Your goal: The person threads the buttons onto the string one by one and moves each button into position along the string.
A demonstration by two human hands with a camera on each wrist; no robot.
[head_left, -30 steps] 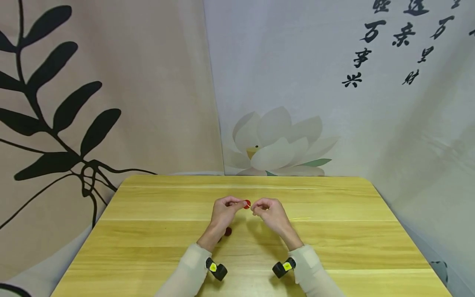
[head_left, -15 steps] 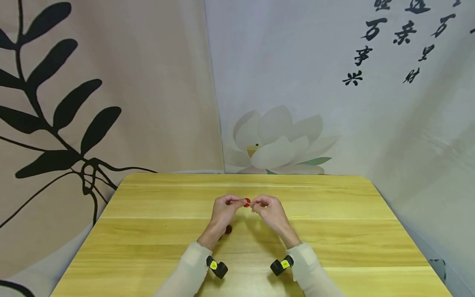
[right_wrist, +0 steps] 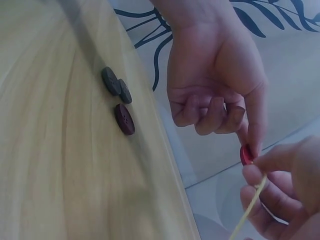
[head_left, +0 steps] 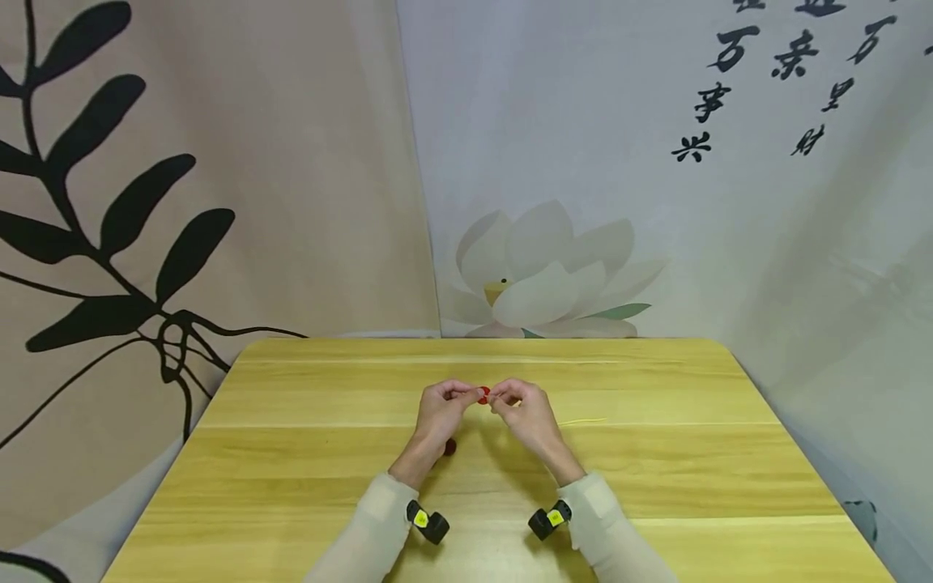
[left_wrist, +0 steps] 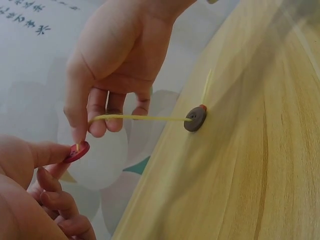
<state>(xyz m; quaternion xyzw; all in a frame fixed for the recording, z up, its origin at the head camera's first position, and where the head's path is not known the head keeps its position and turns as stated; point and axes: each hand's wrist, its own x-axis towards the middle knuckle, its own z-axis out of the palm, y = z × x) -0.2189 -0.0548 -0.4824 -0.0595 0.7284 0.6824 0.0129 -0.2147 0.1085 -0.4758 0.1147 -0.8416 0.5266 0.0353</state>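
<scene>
The person's left hand (head_left: 436, 411) pinches a red, round, plastic-looking button (left_wrist: 80, 153) by its edge; just beside that grip, the right hand (head_left: 530, 414) pinches a thin yellow cord (left_wrist: 150, 117) at the button's face. Away from the fingers, the cord carries a brown, round, plastic-looking button (left_wrist: 197, 121) (more strand trails beyond). A slackening pinch could likely let the cord slip loose.

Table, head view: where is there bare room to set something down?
The table lies bare between its left edge and the left sleeve, and between the yellow cord and its right edge. The middle is crowded: left hand, right hand, red button, dark button.
</scene>
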